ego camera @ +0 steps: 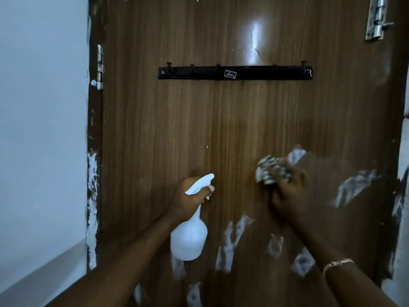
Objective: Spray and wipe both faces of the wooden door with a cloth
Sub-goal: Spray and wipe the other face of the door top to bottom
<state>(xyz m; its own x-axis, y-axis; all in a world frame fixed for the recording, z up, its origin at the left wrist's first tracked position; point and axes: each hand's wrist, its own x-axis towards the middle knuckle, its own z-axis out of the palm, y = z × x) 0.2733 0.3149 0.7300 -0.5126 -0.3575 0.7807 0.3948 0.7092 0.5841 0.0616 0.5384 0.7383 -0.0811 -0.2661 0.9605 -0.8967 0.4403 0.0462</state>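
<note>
The brown wooden door (221, 120) fills the view, with white paint smears on its lower part. My left hand (188, 198) grips a white spray bottle (189, 238) by the neck, nozzle pointing up and right toward the door. My right hand (287, 196) presses a crumpled patterned cloth (271, 170) against the door's face right of centre. The right hand is blurred. A thin bracelet sits on my right wrist.
A black hook rail (235, 73) is screwed across the door above the hands. A metal hinge (100, 67) sits on the left edge and a metal bolt latch (376, 18) at the top right. A pale wall (42, 129) stands to the left.
</note>
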